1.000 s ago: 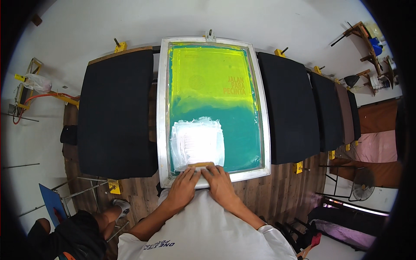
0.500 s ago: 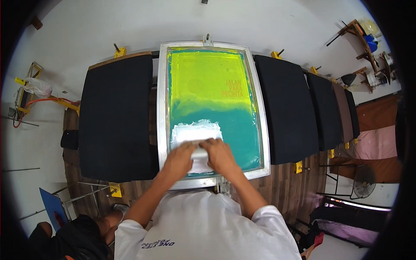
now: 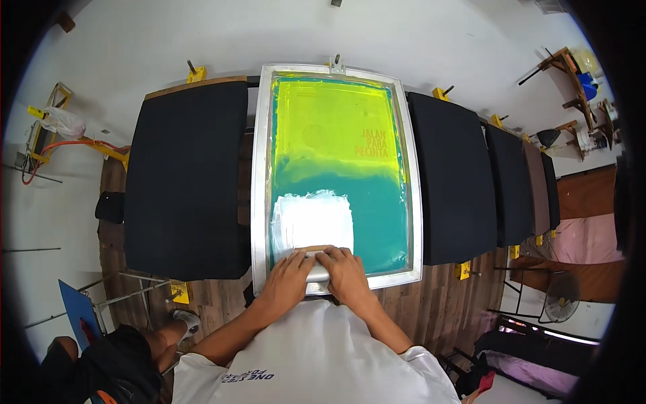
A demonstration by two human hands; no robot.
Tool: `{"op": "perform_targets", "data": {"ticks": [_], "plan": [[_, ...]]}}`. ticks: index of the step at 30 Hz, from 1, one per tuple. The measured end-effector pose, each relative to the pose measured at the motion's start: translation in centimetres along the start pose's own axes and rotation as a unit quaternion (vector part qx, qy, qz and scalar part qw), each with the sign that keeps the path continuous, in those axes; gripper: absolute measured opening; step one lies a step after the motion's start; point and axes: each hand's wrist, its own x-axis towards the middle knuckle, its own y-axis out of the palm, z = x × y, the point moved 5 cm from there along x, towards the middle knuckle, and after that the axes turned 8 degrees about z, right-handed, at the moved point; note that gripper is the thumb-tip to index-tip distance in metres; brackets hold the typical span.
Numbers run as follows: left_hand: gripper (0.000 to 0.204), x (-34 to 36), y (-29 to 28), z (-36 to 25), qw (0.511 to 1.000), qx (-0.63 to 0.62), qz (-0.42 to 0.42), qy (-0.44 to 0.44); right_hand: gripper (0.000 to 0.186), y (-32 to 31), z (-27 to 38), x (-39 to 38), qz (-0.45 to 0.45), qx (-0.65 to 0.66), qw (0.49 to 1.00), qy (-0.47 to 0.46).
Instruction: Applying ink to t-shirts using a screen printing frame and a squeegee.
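Left hand [image 3: 286,281] and right hand [image 3: 346,275], fingers [image 3: 296,261] curled over the squeegee [image 3: 319,272], are back at lower centre; one pass across the white ink [image 3: 313,221] appears complete.

The frame [image 3: 261,168] looks smooth metal, the black panels [image 3: 187,182] matt cloth.

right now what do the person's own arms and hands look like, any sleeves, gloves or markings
Both the left hand and right hand are bare: no gloves or watch show. The loose white shirt has short, plain sleeves, leaving the forearms uncovered. Slanted dark lettering marks the shirt's left side.
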Motion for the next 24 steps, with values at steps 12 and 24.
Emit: {"op": "perform_targets", "data": {"ticks": [12, 24], "plan": [[0.042, 9.3, -6.6, 3.3, 0.998, -0.057, -0.015, 0.011, 0.039, -3.5, -3.7, 10.2, 0.004, -0.005, 1.0, 0.0], [0.057, -0.6, 0.5, -0.4, 0.995, -0.074, 0.052, -0.044, 0.042, 2.0, -0.5, -1.5, 0.053, 0.041, 0.997, 0.035]]}}
